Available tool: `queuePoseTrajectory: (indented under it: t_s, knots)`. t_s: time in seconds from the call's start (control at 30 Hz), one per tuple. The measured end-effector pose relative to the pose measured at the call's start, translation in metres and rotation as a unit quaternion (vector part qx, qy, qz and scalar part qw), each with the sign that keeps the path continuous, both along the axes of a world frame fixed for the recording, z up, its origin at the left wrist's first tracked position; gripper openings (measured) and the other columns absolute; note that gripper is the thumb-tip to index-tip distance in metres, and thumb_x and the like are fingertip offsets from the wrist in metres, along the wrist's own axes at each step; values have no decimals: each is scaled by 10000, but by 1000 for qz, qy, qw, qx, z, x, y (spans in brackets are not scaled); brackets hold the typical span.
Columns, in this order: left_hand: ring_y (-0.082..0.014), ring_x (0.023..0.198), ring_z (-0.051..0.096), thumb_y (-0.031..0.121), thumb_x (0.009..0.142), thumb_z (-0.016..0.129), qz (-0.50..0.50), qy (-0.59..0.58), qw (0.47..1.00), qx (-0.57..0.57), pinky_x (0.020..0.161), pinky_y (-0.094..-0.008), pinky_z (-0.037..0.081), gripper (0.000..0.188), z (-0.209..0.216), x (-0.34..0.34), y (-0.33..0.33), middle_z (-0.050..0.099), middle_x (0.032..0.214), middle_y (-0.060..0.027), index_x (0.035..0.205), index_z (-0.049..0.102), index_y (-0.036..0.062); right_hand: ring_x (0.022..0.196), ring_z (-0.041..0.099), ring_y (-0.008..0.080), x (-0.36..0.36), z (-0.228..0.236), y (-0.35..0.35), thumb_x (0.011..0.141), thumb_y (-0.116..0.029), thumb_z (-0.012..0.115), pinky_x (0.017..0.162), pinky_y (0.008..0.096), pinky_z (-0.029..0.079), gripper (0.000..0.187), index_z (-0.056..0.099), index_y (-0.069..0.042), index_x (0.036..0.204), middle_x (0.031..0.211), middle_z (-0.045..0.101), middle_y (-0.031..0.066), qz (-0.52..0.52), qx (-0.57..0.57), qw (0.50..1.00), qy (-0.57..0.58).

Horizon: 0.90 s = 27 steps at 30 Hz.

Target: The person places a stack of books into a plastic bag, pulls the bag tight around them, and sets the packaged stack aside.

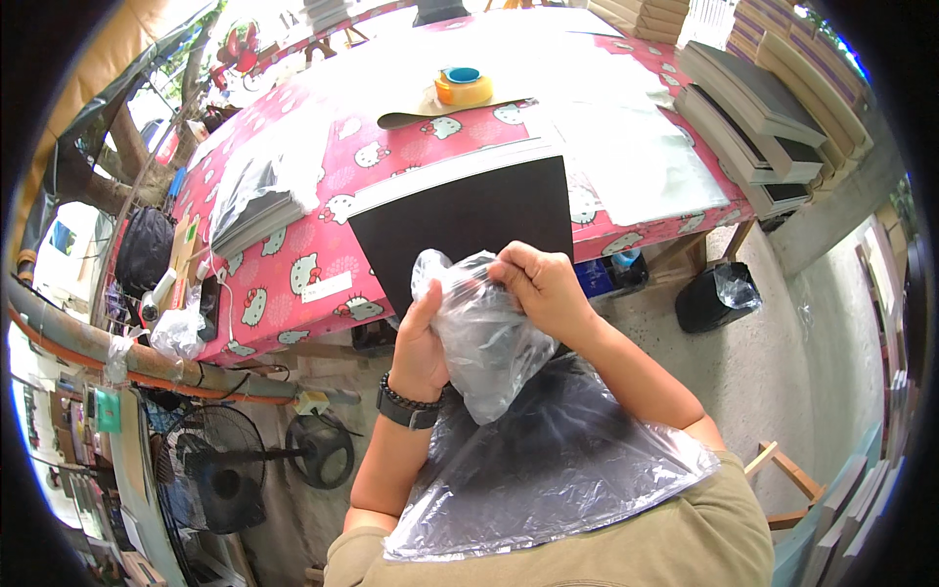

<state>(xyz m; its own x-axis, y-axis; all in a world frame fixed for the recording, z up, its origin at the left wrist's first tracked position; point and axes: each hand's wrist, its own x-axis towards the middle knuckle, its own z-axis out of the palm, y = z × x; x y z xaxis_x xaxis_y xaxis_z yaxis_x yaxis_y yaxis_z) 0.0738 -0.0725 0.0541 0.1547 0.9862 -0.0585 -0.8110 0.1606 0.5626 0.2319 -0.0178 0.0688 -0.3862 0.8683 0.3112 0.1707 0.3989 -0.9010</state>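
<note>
Plastic in hand, still crumpled

The clear plastic [489, 338] is bunched before the black board [460, 210]. The left hand [421, 347] cups it, thumb pressed in; the right hand [541, 286] pinches its upper edge, fingers closed. Work looks part-done: the plastic isn't smoothed out, and the board's face appears bare. Film [548, 499] spreads over the shirt [675, 533]; whether it joins the bunch, I cannot tell.

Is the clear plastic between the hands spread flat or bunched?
Bunched: the clear plastic shows crumpled folds between left hand and right hand.
</note>
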Motion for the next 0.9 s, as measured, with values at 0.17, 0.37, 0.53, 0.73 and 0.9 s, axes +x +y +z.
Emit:
queuePoseTrajectory:
  t_s: [0.17, 0.37, 0.53, 0.73, 0.9]
  knots:
    - [-193, 867, 554, 185, 820, 539, 42, -7, 999, 6, 870, -361, 408, 289, -13, -30, -13, 566, 951, -74, 1029, 483, -7, 697, 522, 166, 30, -6, 26, 898, -233, 405, 725, 368, 453, 200, 517, -77, 841, 738, 555, 61, 194, -361, 724, 555]
    - [-122, 717, 553, 113, 851, 503, 305, 329, 893, -44, 713, -269, 473, 148, -81, -118, -23, 541, 853, -45, 974, 509, 31, 409, 402, 72, 68, 19, 29, 900, -282, 406, 343, 165, 336, 248, 502, -65, 828, 592, 510, 36, 174, -207, 856, 442]
    - [-176, 744, 554, 168, 780, 594, 279, 571, 702, 320, 710, -293, 448, 334, 34, -35, -20, 550, 928, -65, 1035, 477, -12, 388, 405, 32, 13, 49, -4, 877, -204, 474, 353, 167, 325, 201, 527, -20, 816, 563, 537, 13, 302, -167, 936, 65]
    - [-227, 808, 559, 300, 861, 450, 72, 109, 968, 215, 713, -354, 454, 295, 8, -55, -30, 569, 933, -110, 973, 542, 43, 600, 554, 106, 27, 53, 9, 717, -165, 684, 546, 237, 425, 155, 635, -19, 731, 661, 599, 38, 574, -96, 797, -161]
    - [-219, 993, 497, 562, 788, 448, -82, -179, 965, 171, 847, -390, 406, 725, 1, -71, -25, 482, 1163, -158, 1240, 355, 3, 746, 565, 163, 41, 5, 10, 732, -150, 642, 646, 292, 442, 234, 591, -2, 905, 795, 592, 96, 678, -118, 681, 250]
